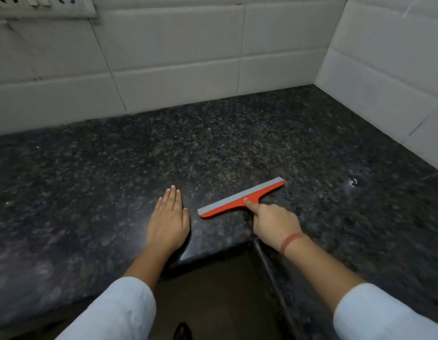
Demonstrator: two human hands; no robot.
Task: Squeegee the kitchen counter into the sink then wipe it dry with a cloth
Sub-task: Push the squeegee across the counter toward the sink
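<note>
An orange squeegee (240, 198) with a grey blade lies on the dark speckled granite counter (213, 148), blade edge facing the back wall. My right hand (272, 223) is wrapped around its handle, index finger stretched along the neck. My left hand (169, 219) rests flat on the counter just left of the squeegee, fingers together, holding nothing. No sink or cloth is in view.
White tiled walls (164, 57) bound the counter at the back and on the right, meeting in a corner. A socket panel (41, 3) sits top left. A small wet glint (354, 182) shows on the right. The L-shaped counter's inner edge (213, 253) is near me.
</note>
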